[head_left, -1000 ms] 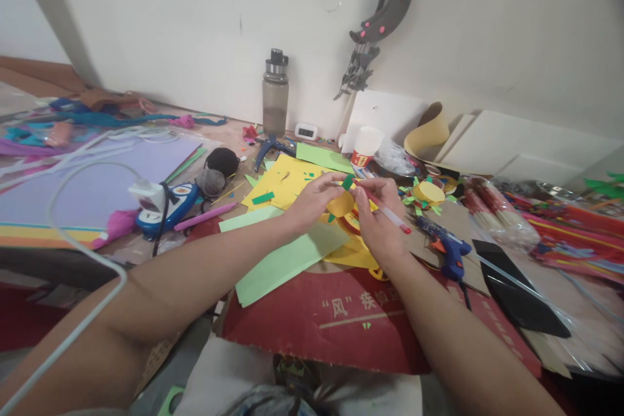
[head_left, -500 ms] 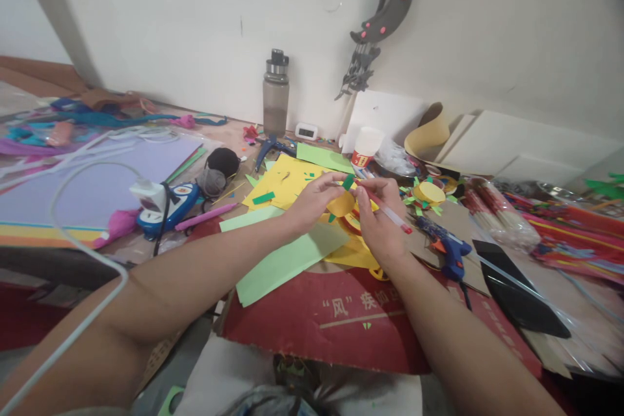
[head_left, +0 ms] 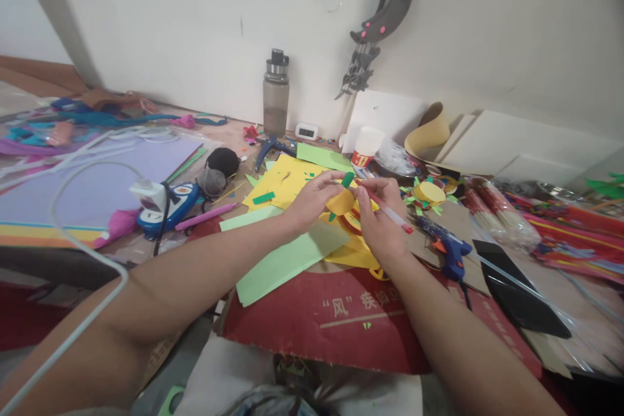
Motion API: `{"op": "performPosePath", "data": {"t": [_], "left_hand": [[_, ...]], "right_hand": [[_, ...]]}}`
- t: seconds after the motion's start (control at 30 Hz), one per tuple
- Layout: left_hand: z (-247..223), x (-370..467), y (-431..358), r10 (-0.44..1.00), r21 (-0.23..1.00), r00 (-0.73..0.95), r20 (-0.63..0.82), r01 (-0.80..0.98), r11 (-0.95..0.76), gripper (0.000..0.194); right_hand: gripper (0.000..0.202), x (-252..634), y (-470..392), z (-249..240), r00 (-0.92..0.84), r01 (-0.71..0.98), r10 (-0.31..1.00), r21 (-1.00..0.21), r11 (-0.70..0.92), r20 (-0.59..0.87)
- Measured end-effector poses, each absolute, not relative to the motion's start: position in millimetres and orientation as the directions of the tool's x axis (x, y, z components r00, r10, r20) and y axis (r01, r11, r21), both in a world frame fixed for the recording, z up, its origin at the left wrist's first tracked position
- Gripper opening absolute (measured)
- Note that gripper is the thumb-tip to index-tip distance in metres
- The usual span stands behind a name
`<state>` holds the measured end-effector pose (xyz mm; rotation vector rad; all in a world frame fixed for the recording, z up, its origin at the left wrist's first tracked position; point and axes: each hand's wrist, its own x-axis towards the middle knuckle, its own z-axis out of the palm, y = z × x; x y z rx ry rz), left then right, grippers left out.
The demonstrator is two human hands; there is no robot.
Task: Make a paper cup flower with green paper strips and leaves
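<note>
My left hand (head_left: 316, 200) is closed on a small yellow paper piece (head_left: 340, 203) with green paper tabs on it; one green tab (head_left: 347, 180) sticks up between my hands. A pen (head_left: 390, 213) with a clear barrel and red end is gripped in my right hand (head_left: 380, 214), its red cap end pointing down to the right. The pen's other end is close to the green tab; whether they touch I cannot tell. Below my hands lie yellow paper (head_left: 355, 252) and light green sheets (head_left: 287, 257) on a red printed board (head_left: 312, 325).
To the right lies a blue glue gun (head_left: 453, 257), near a yellow ring with green tabs (head_left: 429, 193) and a black flat object (head_left: 521, 289). A water bottle (head_left: 275, 97) and paper cup (head_left: 366, 147) stand behind. A blue power strip (head_left: 168, 211) and white cable (head_left: 88, 331) are on the left.
The yellow piece and its green tab have tilted slightly between my fingers. Both hands stay in nearly the same place.
</note>
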<state>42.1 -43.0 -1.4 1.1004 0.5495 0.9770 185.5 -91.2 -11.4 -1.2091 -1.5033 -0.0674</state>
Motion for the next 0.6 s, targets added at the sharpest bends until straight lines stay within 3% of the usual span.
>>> {"op": "performPosePath", "data": {"t": [0.2,0.4,0.6], "left_hand": [[1.9,43.7,-42.5,0.886,0.875,0.461,0.052,-0.448,0.182,0.022],[3.0,42.0,-38.8,0.876,0.848,0.482,0.028,-0.475,0.235,0.019],[3.3,41.5,-35.5,0.903,0.841,0.429,0.033,-0.5,0.207,0.022]], "right_hand": [[0.018,185.0,-92.0,-9.7,0.189,0.693,0.613,-0.547,0.469,0.767],[0.015,184.6,-91.4,-4.7,0.126,0.731,0.564,-0.461,0.503,0.816],[0.018,186.1,-87.8,-6.3,0.127,0.717,0.626,-0.507,0.477,0.769]]}}
